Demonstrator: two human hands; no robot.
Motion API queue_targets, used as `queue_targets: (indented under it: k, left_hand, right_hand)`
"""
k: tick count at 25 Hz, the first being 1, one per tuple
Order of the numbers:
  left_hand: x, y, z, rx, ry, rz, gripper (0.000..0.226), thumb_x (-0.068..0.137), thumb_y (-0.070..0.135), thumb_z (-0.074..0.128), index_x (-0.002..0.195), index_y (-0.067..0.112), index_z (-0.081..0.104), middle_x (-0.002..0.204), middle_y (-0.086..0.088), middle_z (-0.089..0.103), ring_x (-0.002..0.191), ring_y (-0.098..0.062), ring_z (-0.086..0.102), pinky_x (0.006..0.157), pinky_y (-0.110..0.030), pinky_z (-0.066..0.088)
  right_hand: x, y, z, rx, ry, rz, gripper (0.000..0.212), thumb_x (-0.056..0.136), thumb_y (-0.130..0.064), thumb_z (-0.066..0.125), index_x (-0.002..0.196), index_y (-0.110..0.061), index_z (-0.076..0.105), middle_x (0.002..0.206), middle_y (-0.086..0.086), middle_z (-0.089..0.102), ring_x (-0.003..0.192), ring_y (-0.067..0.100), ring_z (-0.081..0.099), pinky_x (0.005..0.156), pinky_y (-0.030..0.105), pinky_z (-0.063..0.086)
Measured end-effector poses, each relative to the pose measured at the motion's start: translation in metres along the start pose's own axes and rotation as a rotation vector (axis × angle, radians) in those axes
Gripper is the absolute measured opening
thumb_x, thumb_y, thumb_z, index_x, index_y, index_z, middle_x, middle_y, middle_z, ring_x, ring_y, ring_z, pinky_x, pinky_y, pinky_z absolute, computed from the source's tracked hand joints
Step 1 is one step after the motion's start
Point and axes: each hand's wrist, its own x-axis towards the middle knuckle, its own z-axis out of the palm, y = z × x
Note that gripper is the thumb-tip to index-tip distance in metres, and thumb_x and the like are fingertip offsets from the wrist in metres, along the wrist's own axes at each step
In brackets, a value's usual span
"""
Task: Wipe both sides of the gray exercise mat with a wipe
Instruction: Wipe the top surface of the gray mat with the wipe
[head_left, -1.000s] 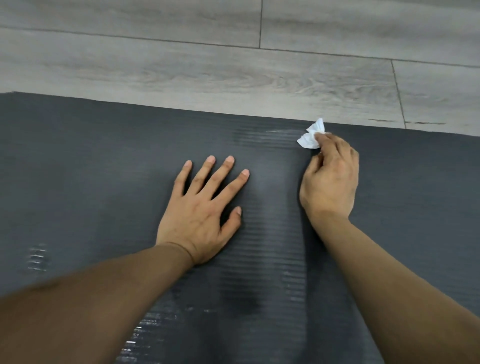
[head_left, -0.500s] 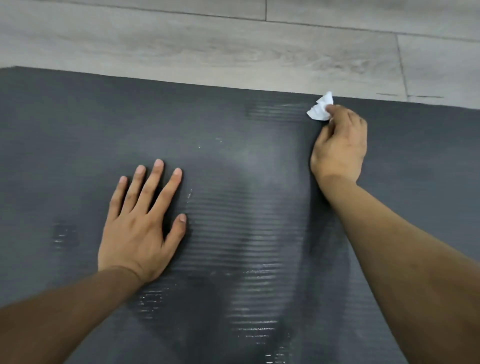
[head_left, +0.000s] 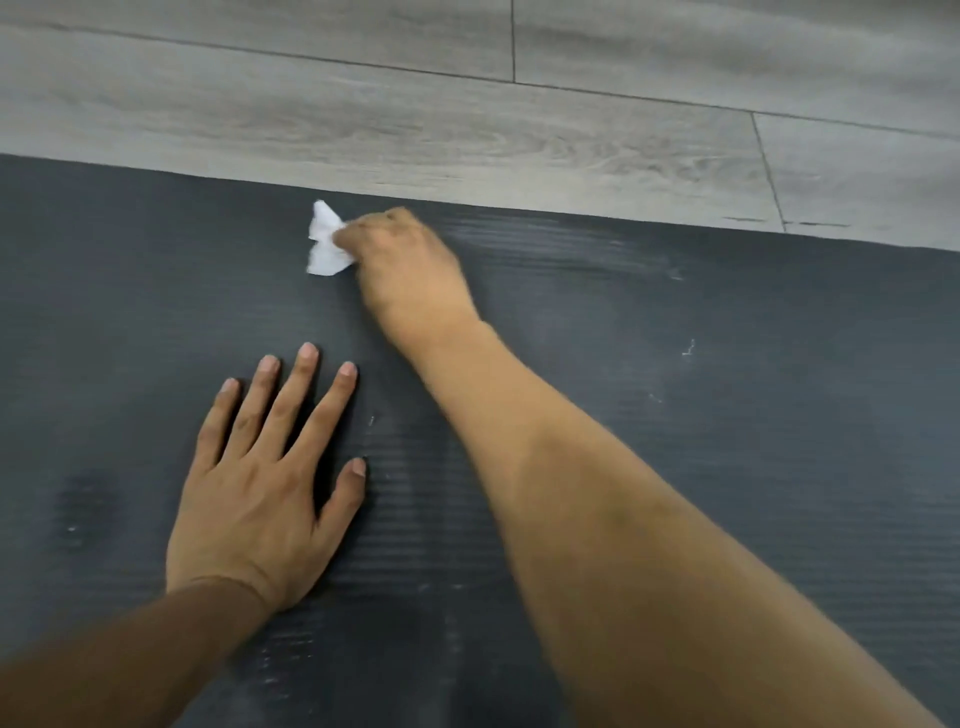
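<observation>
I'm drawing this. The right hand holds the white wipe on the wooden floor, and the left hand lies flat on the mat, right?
No. The head view shows the right hand holding the white wipe on the mat, near its far edge, not on the wooden floor. The left hand lies flat on the mat.

We can read no text, label, brand, number or sign here: not on the mat (head_left: 727, 415), not on the wipe (head_left: 324, 244), not on the floor (head_left: 363, 119).
</observation>
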Motion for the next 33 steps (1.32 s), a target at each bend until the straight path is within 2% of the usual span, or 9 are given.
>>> queue_targets:
  k: [3,8,15,18,22,24,26,30,33]
  left_hand:
    - [0.001,-0.001,0.000,-0.002,-0.004,-0.008,0.071,0.097,0.051,0.030,0.162,0.027,0.018,0.170,-0.004,0.015,0.157,-0.028,0.013,0.126,-0.053,0.014]
    - [0.002,0.000,0.001,0.011,0.008,-0.001,0.072,0.096,0.050,0.032,0.162,0.026,0.020,0.169,-0.004,0.017,0.156,-0.029,0.016,0.125,-0.054,0.017]
    - [0.003,-0.001,0.002,0.029,-0.010,0.000,0.071,0.096,0.052,0.030,0.162,0.026,0.022,0.170,-0.005,0.017,0.157,-0.028,0.014,0.125,-0.053,0.015]
    - [0.002,-0.002,0.001,0.012,-0.004,-0.013,0.071,0.096,0.053,0.031,0.162,0.028,0.020,0.170,-0.003,0.017,0.157,-0.027,0.013,0.126,-0.052,0.014]
    - [0.001,-0.001,0.003,0.006,0.017,-0.011,0.071,0.097,0.054,0.029,0.162,0.028,0.019,0.170,-0.003,0.017,0.157,-0.028,0.014,0.125,-0.053,0.015]
    - [0.002,-0.001,0.003,0.013,0.021,-0.009,0.072,0.096,0.053,0.030,0.162,0.028,0.020,0.170,-0.004,0.017,0.156,-0.029,0.015,0.125,-0.053,0.016]
    - [0.002,-0.002,0.004,0.020,0.022,-0.012,0.072,0.095,0.054,0.031,0.162,0.028,0.020,0.170,-0.004,0.017,0.156,-0.029,0.015,0.125,-0.053,0.015]
    - [0.005,-0.002,0.004,0.015,0.025,-0.003,0.070,0.095,0.054,0.030,0.158,0.024,0.032,0.169,-0.006,0.019,0.156,-0.030,0.015,0.125,-0.053,0.014]
    - [0.002,-0.002,0.005,-0.002,0.025,-0.003,0.072,0.095,0.055,0.029,0.161,0.028,0.023,0.169,-0.005,0.018,0.156,-0.030,0.015,0.126,-0.051,0.012]
  right_hand:
    - [-0.053,0.102,-0.023,-0.163,0.303,0.390,0.026,0.076,-0.006,0.053,0.090,-0.010,0.075,0.090,0.011,0.069,0.092,0.032,0.057,0.076,0.033,0.046]
    - [-0.108,0.149,-0.054,-0.107,0.350,1.020,0.040,0.089,0.000,0.042,0.115,-0.013,0.070,0.114,0.014,0.059,0.104,0.036,0.047,0.088,0.034,0.035]
    - [-0.017,-0.035,0.004,0.084,0.009,0.063,0.029,0.087,-0.003,0.052,0.105,-0.016,0.071,0.106,0.001,0.062,0.101,0.025,0.050,0.082,0.029,0.043]
    - [-0.060,0.046,-0.010,-0.012,0.260,0.161,0.022,0.075,0.002,0.061,0.087,-0.011,0.073,0.088,0.009,0.066,0.085,0.033,0.056,0.074,0.030,0.036]
    - [-0.142,0.149,-0.063,-0.134,0.275,0.892,0.038,0.087,-0.005,0.042,0.110,-0.010,0.071,0.106,0.020,0.063,0.098,0.042,0.052,0.086,0.041,0.038]
    - [-0.126,0.129,-0.055,-0.079,0.368,1.028,0.041,0.083,-0.007,0.040,0.108,-0.009,0.072,0.104,0.022,0.064,0.096,0.043,0.055,0.086,0.045,0.045]
    - [-0.083,0.064,-0.026,0.080,0.408,0.725,0.034,0.077,-0.002,0.048,0.098,-0.006,0.075,0.094,0.021,0.068,0.087,0.042,0.061,0.083,0.042,0.045]
    - [-0.039,-0.054,0.008,0.118,0.094,0.144,0.025,0.085,-0.005,0.056,0.100,-0.015,0.073,0.102,0.006,0.064,0.097,0.027,0.052,0.081,0.028,0.035]
    - [-0.084,0.016,-0.011,0.007,0.208,0.202,0.026,0.080,0.002,0.059,0.093,-0.015,0.074,0.094,0.008,0.064,0.089,0.032,0.055,0.076,0.029,0.036]
